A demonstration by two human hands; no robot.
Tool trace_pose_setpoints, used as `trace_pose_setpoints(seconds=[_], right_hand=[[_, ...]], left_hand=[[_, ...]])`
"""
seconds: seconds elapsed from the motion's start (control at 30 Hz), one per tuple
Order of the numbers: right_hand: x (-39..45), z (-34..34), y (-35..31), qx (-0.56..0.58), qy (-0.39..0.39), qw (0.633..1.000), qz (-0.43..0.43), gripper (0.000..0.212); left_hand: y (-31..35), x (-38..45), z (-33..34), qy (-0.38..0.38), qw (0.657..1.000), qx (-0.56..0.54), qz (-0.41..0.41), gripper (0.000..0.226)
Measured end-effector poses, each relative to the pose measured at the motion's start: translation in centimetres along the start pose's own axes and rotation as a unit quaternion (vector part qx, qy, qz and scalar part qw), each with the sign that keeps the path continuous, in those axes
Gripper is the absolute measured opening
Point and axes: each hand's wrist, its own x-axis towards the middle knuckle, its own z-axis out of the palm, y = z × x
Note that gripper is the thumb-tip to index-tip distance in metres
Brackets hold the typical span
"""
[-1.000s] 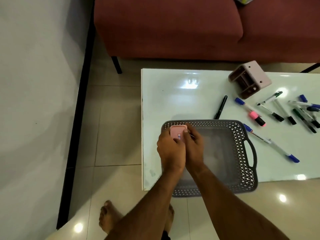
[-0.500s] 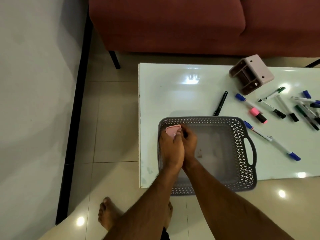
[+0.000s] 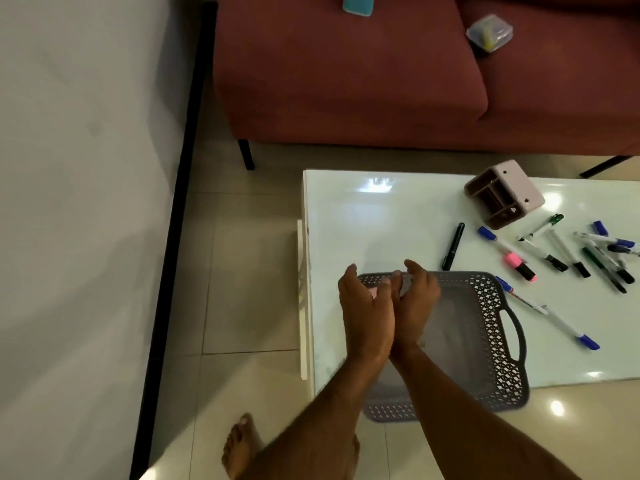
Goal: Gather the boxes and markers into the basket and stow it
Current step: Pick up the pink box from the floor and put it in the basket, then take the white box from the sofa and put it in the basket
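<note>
A grey perforated basket sits at the near left corner of the white table, overhanging its front edge. My left hand and right hand hover side by side over the basket's far left corner, fingers spread, holding nothing. A sliver of the small pink box shows between them inside the basket. A black marker lies just beyond the basket. Several markers are scattered to the right, and a blue-capped pen lies beside the basket handle.
A pink compartment organiser lies tipped on the table's far right. A red sofa stands behind, with a teal object and a clear plastic box on it. Tiled floor and my bare foot are at the left.
Both hands were closed around the pink box and lowered it into the basket's far left corner. Now their fingers are spread and off the box. The view has tilted up toward the sofa.
</note>
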Motion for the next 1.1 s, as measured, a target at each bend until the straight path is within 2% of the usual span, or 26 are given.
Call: trace_pose_setpoints(seconds=[0.17, 0.37, 0.47, 0.57, 0.77, 1.1], right_hand=[[0.6, 2.6, -5.8, -0.047, -0.077, 0.992, -0.087, 0.045], [3.7, 7.9, -11.9, -0.138, -0.124, 0.969, -0.163, 0.056], [6.7, 10.3, -14.8, -0.172, -0.122, 0.957, -0.199, 0.055], [10.3, 12.7, -17.2, -0.189, -0.115, 0.949, -0.226, 0.054], [18.9, 18.1, -19.6, -0.195, -0.116, 0.948, -0.224, 0.055], [34.7, 23.4, -23.5, -0.173, -0.124, 0.962, -0.172, 0.056]], left_hand=[[2.9, 4.8, -6.9, 0.011, 0.984, 0.138, 0.116, 0.068], [5.9, 13.7, -15.2, 0.041, 0.895, 0.383, 0.226, 0.074], [8.0, 18.1, -17.8, 0.051, 0.849, 0.451, 0.271, 0.077], [10.0, 23.0, -19.1, 0.059, 0.825, 0.484, 0.285, 0.077], [14.9, 32.6, -18.0, 0.064, 0.816, 0.498, 0.288, 0.078], [24.0, 46.4, -11.3, 0.046, 0.838, 0.474, 0.264, 0.076]])
